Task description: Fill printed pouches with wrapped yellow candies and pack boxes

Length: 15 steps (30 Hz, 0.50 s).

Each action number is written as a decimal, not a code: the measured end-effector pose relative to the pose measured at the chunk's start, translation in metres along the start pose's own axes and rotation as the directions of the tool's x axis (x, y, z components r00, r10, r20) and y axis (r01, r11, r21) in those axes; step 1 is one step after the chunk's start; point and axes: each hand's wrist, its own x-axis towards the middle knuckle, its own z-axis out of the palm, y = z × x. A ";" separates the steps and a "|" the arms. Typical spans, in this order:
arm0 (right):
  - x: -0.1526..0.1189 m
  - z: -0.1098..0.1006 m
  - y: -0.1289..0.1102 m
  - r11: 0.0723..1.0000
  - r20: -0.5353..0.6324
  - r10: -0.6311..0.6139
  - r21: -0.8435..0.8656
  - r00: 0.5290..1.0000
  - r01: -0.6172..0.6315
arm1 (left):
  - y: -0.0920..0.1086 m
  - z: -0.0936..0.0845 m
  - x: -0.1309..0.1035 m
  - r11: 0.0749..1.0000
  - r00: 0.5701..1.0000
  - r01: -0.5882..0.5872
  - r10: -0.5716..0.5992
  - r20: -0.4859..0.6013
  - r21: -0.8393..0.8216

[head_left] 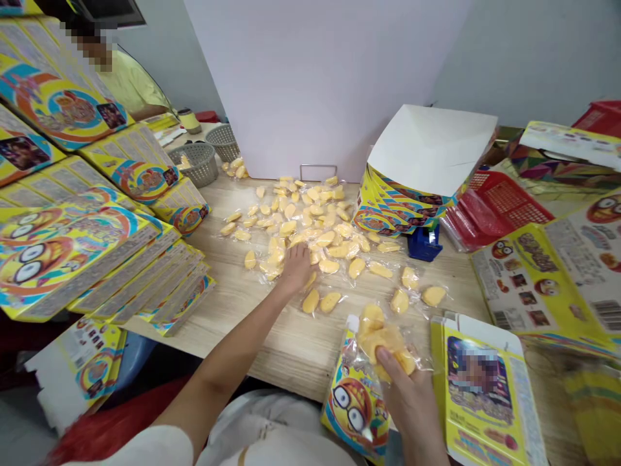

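Oval yellow pieces in clear wrappers (327, 265) lie heaped and scattered over the wooden table. My left hand (297, 268) is down at the near edge of the heap. Its fingers are bent together over wrapped pieces, with the tips hidden. At the lower right my right hand (410, 395) grips a bunch of wrapped yellow pieces (385, 343), thumb on top. That bunch is above the top end of a yellow carton (356, 414) with a cartoon face, tilted near my lap. Right of that hand, another yellow carton (485, 395) lies on the table with white flaps at its top end.
Stacked printed cartons (72, 259) rise on the left. Grey baskets (194, 165) stand behind them, near a co-worker's sleeve (129, 81). A white panel (315, 84) closes the back. Flat cartons (407, 194) rest on a blue holder (424, 243), and a red basket (509, 200) is at right.
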 end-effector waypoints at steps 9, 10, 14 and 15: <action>-0.001 -0.004 -0.010 0.980 -0.086 -0.173 -0.117 0.981 0.162 | 0.054 -0.055 -0.032 0.892 0.994 0.084 -0.045 0.098 -0.443; -0.002 -0.003 -0.012 0.973 -0.077 -0.197 -0.136 0.977 0.185 | 0.065 -0.060 -0.041 0.824 0.985 0.108 -0.012 0.173 -0.556; -0.016 0.008 -0.026 0.967 -0.042 -0.226 -0.132 0.973 0.219 | 0.098 -0.065 -0.075 0.329 0.874 0.352 0.218 0.433 -0.876; -0.020 0.012 -0.031 0.972 -0.043 -0.213 -0.111 0.976 0.207 | 0.103 -0.065 -0.082 0.267 0.856 0.394 0.242 0.457 -0.879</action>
